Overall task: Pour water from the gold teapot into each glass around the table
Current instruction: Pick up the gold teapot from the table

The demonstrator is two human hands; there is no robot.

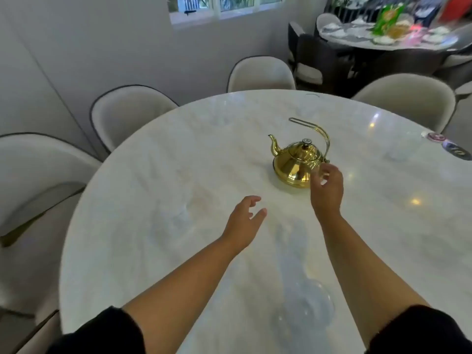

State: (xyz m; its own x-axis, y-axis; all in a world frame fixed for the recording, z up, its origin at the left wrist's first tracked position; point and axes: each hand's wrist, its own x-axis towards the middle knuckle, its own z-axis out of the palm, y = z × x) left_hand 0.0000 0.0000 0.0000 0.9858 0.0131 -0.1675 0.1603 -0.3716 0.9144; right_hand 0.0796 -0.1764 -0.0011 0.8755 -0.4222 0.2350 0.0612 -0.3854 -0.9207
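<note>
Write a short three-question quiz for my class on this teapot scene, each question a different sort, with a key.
1. True or false: the right hand already grips the gold teapot by its handle.
2. Which way does the teapot's spout point in the picture? A) left B) right C) toward the camera
3. Fill in: the left hand is open and holds ____.

Key: 1. False; the hand is open beside the pot's body, and the handle stands free above. 2. A. 3. nothing.

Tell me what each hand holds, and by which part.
Nothing. The right hand is open beside the gold teapot; the left hand hovers open.
</note>
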